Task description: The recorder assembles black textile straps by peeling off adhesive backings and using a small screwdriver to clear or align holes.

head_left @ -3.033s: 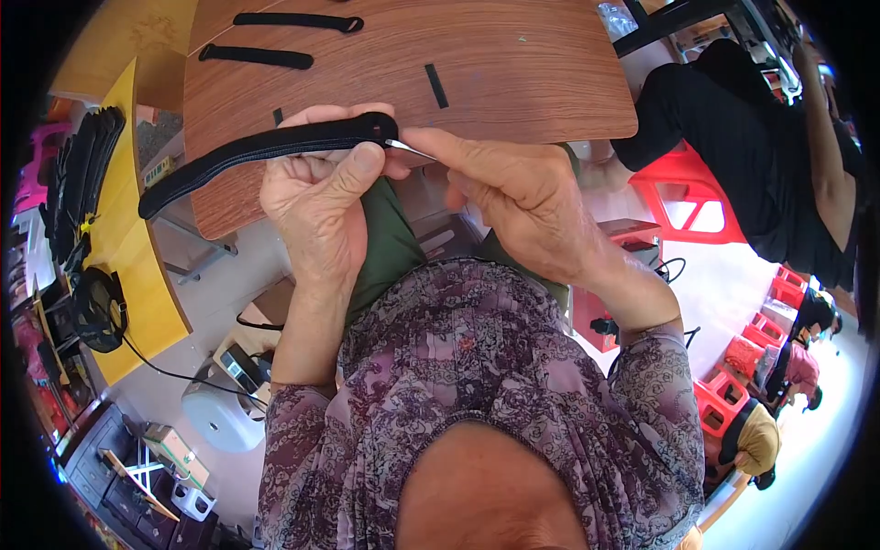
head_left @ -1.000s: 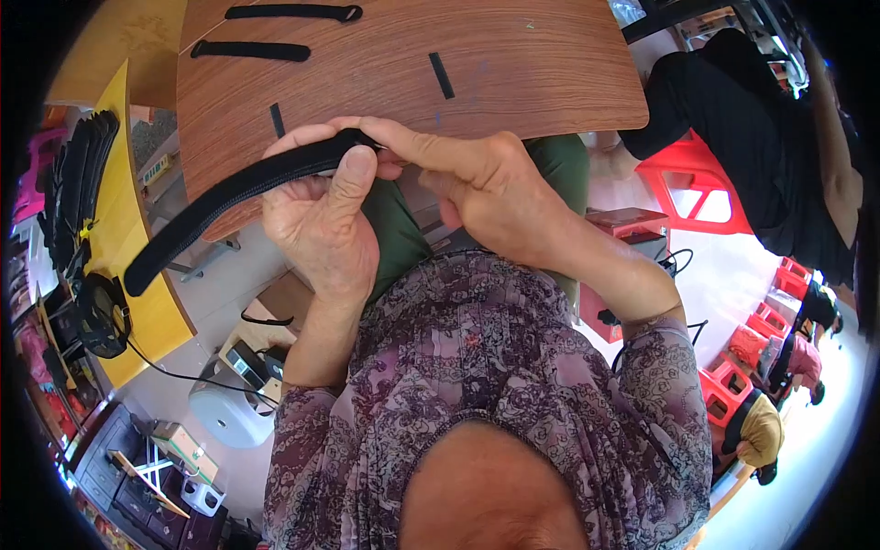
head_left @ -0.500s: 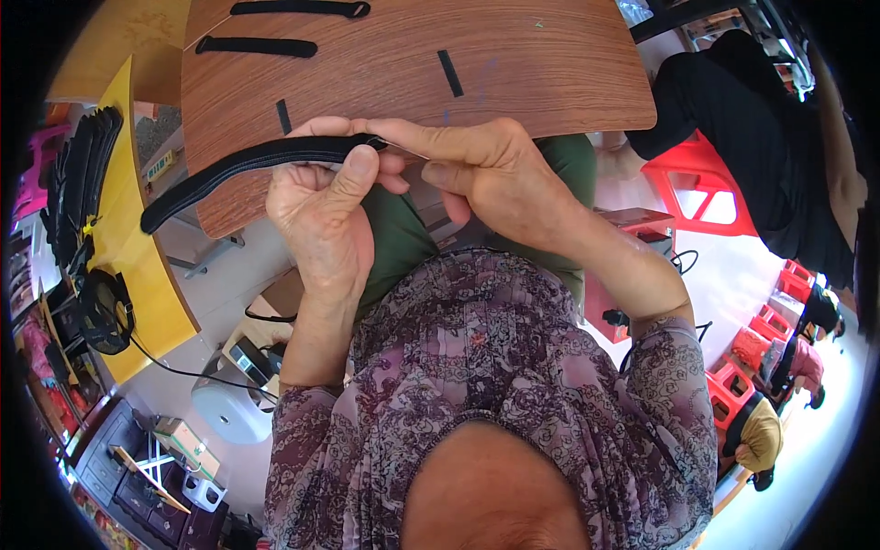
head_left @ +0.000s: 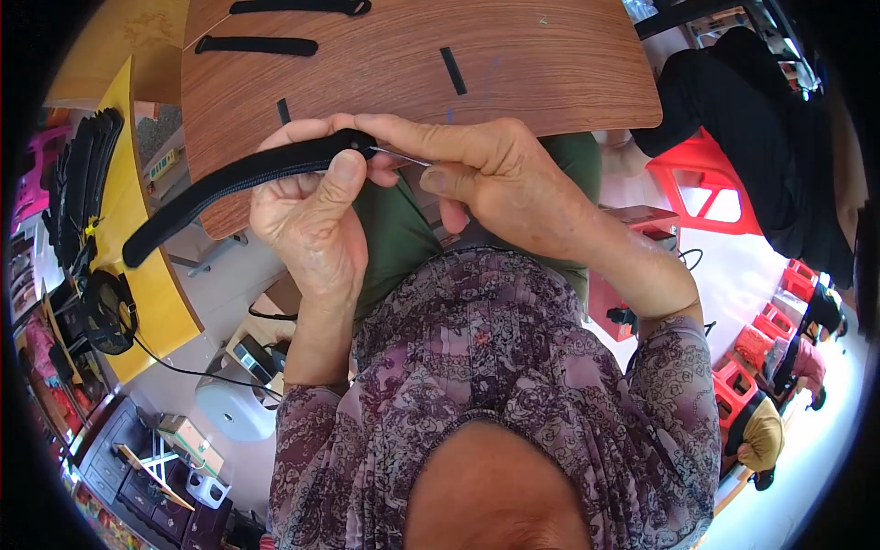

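Observation:
A long, curved black strap (head_left: pixel 229 176) with stitched edges slants down to the left above the near edge of the brown table (head_left: pixel 550 73). My left hand (head_left: pixel 316 234) is closed on it near its right end, thumb on top and fingers beneath. A small round hole or rivet shows at that end. My right hand (head_left: pixel 513 179) pinches a thin metal needle-like tool (head_left: pixel 401 156) between thumb and forefinger. The tool's tip meets the strap's right end; whether it enters is too small to tell. My right forefinger reaches along to the strap's tip.
Black looped straps (head_left: pixel 257 45) lie at the table's far left. Two short black strips (head_left: pixel 453 71) lie nearer. On my left, a yellow board (head_left: pixel 156 284) bears a pile of black straps (head_left: pixel 78 183) and a corded black device (head_left: pixel 108 312). A person in black (head_left: pixel 733 128) sits right, by a red stool (head_left: pixel 701 188).
The strap has tilted, its left end dropping lower and its right end turning so the round mark shows. More of the metal tool is visible. My left hand has shifted slightly left and down.

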A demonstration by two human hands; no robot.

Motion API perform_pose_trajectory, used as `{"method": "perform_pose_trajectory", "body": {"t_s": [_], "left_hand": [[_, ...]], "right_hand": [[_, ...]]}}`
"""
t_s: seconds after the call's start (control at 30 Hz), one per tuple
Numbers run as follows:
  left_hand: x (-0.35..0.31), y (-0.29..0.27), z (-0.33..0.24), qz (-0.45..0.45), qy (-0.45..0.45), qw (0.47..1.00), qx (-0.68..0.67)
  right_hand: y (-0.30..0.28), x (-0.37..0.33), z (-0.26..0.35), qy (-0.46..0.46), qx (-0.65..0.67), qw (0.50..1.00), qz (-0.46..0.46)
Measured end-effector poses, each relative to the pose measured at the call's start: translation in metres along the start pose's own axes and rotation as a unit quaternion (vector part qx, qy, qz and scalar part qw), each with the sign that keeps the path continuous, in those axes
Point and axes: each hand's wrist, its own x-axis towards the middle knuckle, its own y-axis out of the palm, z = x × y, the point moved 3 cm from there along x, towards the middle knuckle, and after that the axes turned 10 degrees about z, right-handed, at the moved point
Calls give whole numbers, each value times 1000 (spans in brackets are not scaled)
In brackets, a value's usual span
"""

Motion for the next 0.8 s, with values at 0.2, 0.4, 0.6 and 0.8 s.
{"method": "perform_pose_trajectory", "body": {"t_s": [0.2, 0.4, 0.6, 0.8], "left_hand": [[-2, 9, -5, -9, 35, 996, 80], [-5, 6, 0, 6, -5, 999, 46], [1, 3, -7, 45, -76, 996, -30], [-4, 7, 3, 26, -112, 993, -14]], "right_hand": [[7, -8, 3, -15, -379, 925, -20], [8, -3, -6, -42, -252, 966, -48], [-1, -1, -4, 126, 124, 984, 36], [5, -2, 0, -40, -256, 966, -16]]}}
